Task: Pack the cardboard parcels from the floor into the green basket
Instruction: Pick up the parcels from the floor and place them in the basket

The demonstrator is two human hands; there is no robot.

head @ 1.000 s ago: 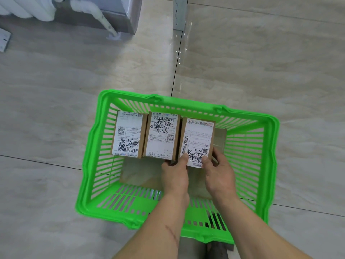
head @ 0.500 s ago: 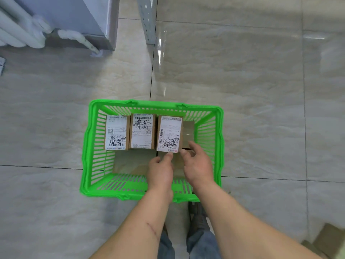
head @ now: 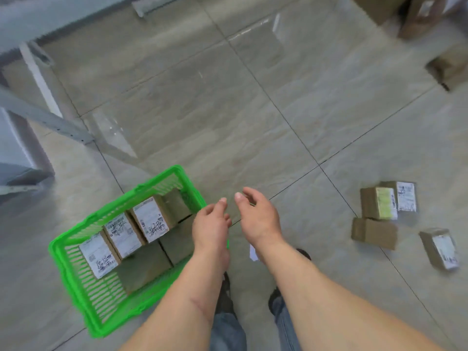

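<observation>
A: hands holding anything?
B: nope, left hand (head: pixel 211 225) and right hand (head: pixel 255 214) both loose and empty, just right of the green basket (head: pixel 76 272). Three labelled parcels (head: pixel 149 220) sit inside, four more (head: pixel 378 206) on the floor (head: pixel 228 110) to the right.

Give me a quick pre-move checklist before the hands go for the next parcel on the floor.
1. Left hand free: ok, holds nothing.
2. Right hand free: ok, fingers relaxed.
3. Parcels left to pick: ok, four floor parcels lie to the right.
4. Room in green basket: ok, near part not filled above the bottom layer.
5. Three labelled parcels seated: ok, side by side inside.
6. Nearest parcel's label side: cannot tell, plain cardboard shows.
</observation>
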